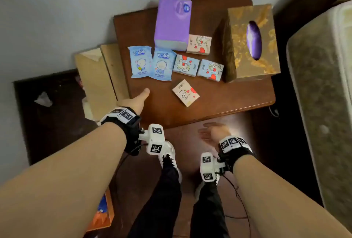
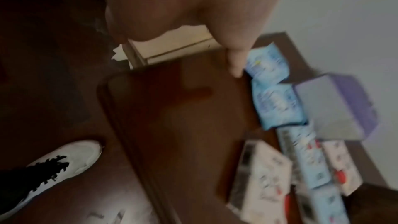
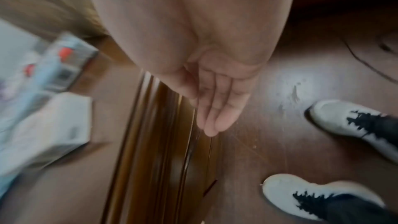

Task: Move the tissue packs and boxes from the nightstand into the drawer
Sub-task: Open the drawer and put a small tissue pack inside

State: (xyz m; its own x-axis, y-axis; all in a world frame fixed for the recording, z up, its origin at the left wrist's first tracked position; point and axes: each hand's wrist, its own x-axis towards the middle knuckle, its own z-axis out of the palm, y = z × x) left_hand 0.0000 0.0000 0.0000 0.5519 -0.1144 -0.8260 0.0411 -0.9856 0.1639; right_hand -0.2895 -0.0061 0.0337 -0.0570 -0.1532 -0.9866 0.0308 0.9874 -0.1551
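We see the brown nightstand [image 1: 219, 102] from above, and all the tissue things lie on its tabletop. At the back stands the purple box [image 1: 172, 23], and on the right the gold box [image 1: 251, 41], the biggest one; through its oval opening a purple tissue pack shows inside. Just beside the purple box, touching its right front corner, is a small pink pack [image 1: 199, 44]. In front of them is a row: two blue packs [image 1: 140, 61] [image 1: 162, 64] whose edges overlap, then two pale blue packs with red hearts [image 1: 186, 65] [image 1: 209, 70], close together, the last one near the gold box. One more pink pack [image 1: 185, 93] lies alone and turned at an angle, nearer to the front edge.

Our left hand [image 1: 138, 99] is over the left front part of the tabletop, with the thumb stretched toward the blue packs; it holds nothing, but how its other fingers lie we cannot tell. Our right hand [image 1: 212, 133] is lower, just in front of the front edge of the nightstand, palm open, with the fingers [image 3: 217, 108] straight and pressed together, also holding nothing.

No drawer shows in any view. Left of the nightstand an open cardboard box [image 1: 101, 79] stands on the floor against the wall; what is in it we cannot tell. On the right is a mattress [image 1: 322, 89]. Below we see our two white shoes [image 3: 349, 120] [image 3: 318, 195].
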